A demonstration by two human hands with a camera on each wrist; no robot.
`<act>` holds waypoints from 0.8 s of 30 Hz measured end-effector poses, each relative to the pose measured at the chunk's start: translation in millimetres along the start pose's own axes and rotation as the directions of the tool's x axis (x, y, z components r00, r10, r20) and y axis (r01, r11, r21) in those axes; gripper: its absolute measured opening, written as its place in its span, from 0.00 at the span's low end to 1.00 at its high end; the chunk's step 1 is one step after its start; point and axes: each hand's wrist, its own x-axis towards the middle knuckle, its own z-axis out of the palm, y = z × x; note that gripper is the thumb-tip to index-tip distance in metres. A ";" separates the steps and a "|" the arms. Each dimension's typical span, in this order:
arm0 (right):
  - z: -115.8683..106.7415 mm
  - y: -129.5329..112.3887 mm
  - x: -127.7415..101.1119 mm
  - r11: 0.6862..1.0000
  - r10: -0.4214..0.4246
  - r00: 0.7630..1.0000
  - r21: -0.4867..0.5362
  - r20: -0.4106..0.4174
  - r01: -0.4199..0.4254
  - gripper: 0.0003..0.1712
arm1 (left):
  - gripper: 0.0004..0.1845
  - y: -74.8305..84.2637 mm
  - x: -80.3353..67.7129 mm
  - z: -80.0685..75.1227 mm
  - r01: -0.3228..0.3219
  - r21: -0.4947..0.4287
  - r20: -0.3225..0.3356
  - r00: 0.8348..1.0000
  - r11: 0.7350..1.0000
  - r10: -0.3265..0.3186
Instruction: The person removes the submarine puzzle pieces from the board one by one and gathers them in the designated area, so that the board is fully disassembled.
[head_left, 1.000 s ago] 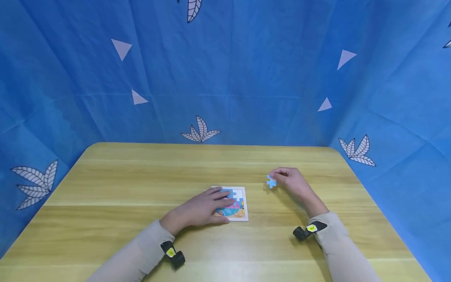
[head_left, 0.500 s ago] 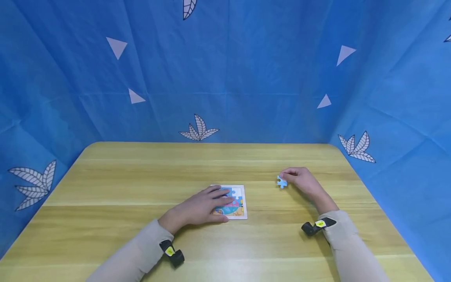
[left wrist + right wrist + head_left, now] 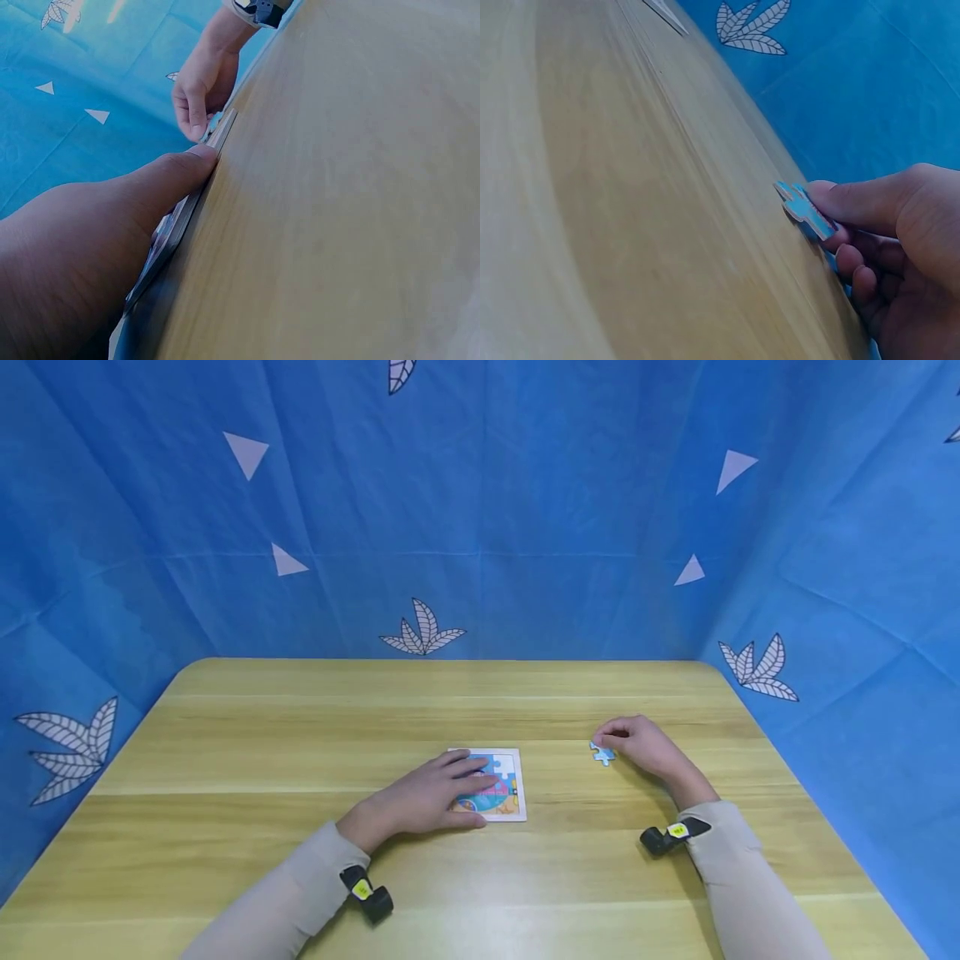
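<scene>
A square jigsaw puzzle with a white frame [image 3: 522, 802] lies on the table, its colourful picture partly covered by my left hand [image 3: 431, 793]. That hand rests on it with spread, fairly straight fingers, the thumb along the near edge. A white, piece-shaped gap [image 3: 503, 767] shows at the puzzle's upper right. To the right, my right hand [image 3: 645, 750] pinches a light blue puzzle piece [image 3: 602, 755] between thumb and fingers. In the right wrist view the piece [image 3: 804, 211] is tilted, close to the tabletop; whether it touches is unclear.
The wooden table [image 3: 300, 718] stretches around both hands, with a blue patterned curtain [image 3: 480, 510] behind it and at the sides. A wrist camera [image 3: 367, 895] sits at the left cuff, another camera [image 3: 667, 837] at the right.
My right hand has moved right, away from the puzzle, with the piece in its fingers. The piece has since tipped lower, towards the table. My left hand has stayed on the puzzle.
</scene>
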 end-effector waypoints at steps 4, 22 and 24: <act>-1.5 0.9 -1.0 1.000 -0.001 1.000 0.007 0.001 0.001 0.10 | 0.35 0.3 -0.2 -0.8 -0.002 0.003 0.000 1.000 1.000 0.002; -6.5 0.3 -4.7 0.999 0.039 0.999 -0.016 -0.020 -0.039 0.19 | 0.35 1.5 -1.4 -3.4 -0.003 -0.001 0.000 1.000 1.000 0.003; -7.2 0.1 -4.8 0.999 0.049 0.999 -0.006 -0.022 -0.050 0.20 | 0.35 1.3 -1.3 -3.1 -0.003 0.004 0.000 1.000 1.000 0.003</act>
